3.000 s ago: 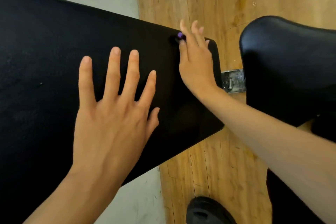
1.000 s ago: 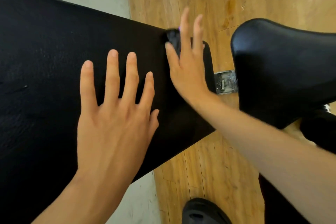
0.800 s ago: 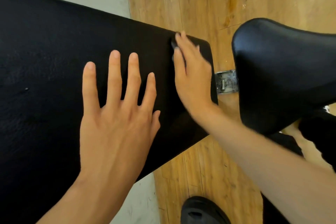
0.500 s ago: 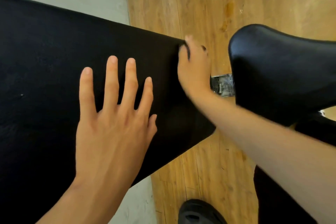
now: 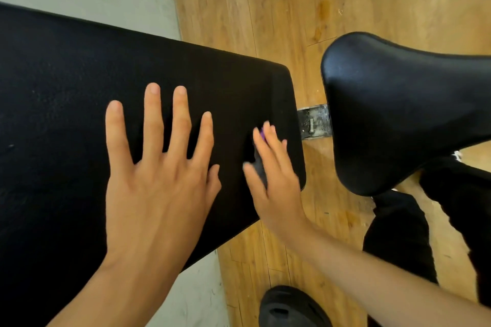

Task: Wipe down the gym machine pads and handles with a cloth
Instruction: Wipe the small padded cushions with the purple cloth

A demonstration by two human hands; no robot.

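On the pad (image 5: 79, 87), left hand (image 5: 156, 188) lies flat, fingers spread; right hand (image 5: 276, 180) presses a cloth (image 5: 259, 167), fingers straight.

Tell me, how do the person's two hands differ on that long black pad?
The left hand lies flat with fingers spread wide, holding nothing; the right hand has fingers closer together and presses a dark cloth. The left hand looks sharp, the right hand blurred. Both rest on the long black pad.
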